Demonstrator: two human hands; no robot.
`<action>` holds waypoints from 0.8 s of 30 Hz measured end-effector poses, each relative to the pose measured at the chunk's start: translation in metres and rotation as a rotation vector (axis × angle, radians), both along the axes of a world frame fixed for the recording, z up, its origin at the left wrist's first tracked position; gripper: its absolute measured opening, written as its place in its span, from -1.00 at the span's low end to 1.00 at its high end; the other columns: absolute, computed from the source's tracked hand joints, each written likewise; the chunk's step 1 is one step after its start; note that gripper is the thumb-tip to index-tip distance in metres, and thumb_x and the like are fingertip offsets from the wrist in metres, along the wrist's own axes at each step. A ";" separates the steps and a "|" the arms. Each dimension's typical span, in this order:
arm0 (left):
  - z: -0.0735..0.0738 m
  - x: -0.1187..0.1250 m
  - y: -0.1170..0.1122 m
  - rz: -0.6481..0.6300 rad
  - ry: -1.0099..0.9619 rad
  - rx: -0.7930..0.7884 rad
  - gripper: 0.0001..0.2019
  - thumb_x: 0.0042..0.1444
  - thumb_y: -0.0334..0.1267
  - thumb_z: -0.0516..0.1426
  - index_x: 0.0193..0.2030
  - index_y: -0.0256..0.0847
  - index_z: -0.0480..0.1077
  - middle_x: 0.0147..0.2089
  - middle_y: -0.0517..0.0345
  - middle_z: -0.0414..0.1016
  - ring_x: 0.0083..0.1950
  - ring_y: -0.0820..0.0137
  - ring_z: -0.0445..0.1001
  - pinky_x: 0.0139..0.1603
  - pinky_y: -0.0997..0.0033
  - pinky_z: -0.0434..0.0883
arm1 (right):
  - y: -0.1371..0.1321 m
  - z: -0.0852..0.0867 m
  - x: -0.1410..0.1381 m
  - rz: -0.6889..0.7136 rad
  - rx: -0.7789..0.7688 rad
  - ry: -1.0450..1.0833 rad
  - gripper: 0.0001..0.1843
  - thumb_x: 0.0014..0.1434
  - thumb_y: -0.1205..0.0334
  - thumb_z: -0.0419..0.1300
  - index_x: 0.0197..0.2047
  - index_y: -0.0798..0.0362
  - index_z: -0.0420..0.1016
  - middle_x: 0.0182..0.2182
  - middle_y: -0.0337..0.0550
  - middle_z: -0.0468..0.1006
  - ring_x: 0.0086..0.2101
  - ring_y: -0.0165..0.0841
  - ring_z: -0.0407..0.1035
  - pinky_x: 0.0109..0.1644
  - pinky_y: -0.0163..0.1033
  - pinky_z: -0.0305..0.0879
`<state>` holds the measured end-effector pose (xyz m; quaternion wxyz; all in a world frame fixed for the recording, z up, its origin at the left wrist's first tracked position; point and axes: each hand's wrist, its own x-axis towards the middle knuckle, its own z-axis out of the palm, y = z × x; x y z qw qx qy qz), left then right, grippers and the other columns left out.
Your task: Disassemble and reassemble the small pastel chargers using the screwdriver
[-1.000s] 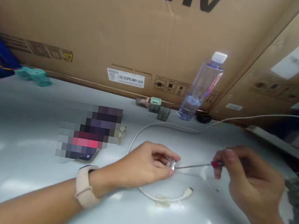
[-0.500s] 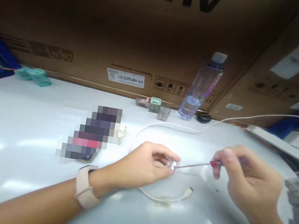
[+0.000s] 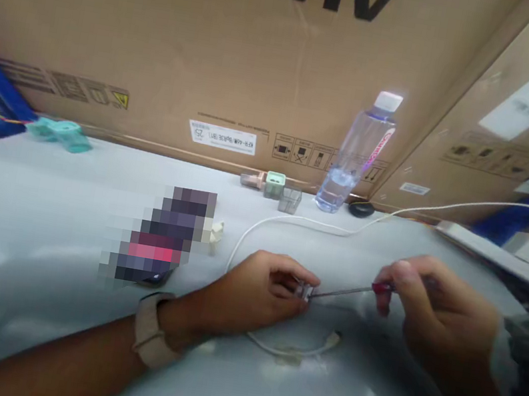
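A small clear plastic piece (image 3: 304,290) is pinched between the thumb and fingers of my left hand (image 3: 261,292), just above the white table. My right hand (image 3: 442,315) grips a screwdriver (image 3: 345,292) by its red handle, most of which the fingers hide. The thin metal shaft points left, and its tip meets the right side of the clear piece. Whether the tip sits inside a screw I cannot tell. Below the hands lies the plug end of a white cable (image 3: 333,339).
Cardboard boxes (image 3: 169,40) wall off the back. Before them stand a water bottle (image 3: 352,158), a green-and-grey block (image 3: 274,185), a clear cube (image 3: 289,201) and a black oval object (image 3: 361,209). A blurred-out phone-like object (image 3: 164,235) lies left, a teal piece (image 3: 62,134) farther left.
Both hands keep nearly the same position, with the screwdriver tip still at the clear piece. The boxes look brighter and the hands darker than before.
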<state>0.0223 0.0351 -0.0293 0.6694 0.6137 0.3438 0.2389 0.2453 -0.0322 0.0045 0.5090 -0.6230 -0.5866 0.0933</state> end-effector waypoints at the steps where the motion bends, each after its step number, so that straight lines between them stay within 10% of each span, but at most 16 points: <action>1: 0.000 0.000 0.000 -0.001 0.000 0.000 -0.65 0.13 -0.32 0.37 0.07 -0.32 0.65 0.01 -0.10 0.71 0.00 0.22 0.67 0.06 0.26 0.56 | 0.000 0.001 -0.001 -0.002 -0.004 0.010 -0.60 0.42 -0.03 0.24 -0.44 -0.06 0.54 -0.64 -0.32 0.51 -0.58 -0.37 0.42 -0.37 -0.22 0.40; 24: 0.005 0.000 -0.001 0.006 0.010 0.008 -0.64 0.11 -0.29 0.38 0.05 -0.34 0.66 0.00 -0.14 0.71 0.00 0.19 0.67 0.09 0.23 0.57 | 0.001 0.005 -0.005 -0.035 -0.056 0.048 -0.54 0.41 -0.14 0.24 -0.46 -0.06 0.51 -0.65 -0.31 0.48 -0.59 -0.37 0.38 -0.40 -0.23 0.38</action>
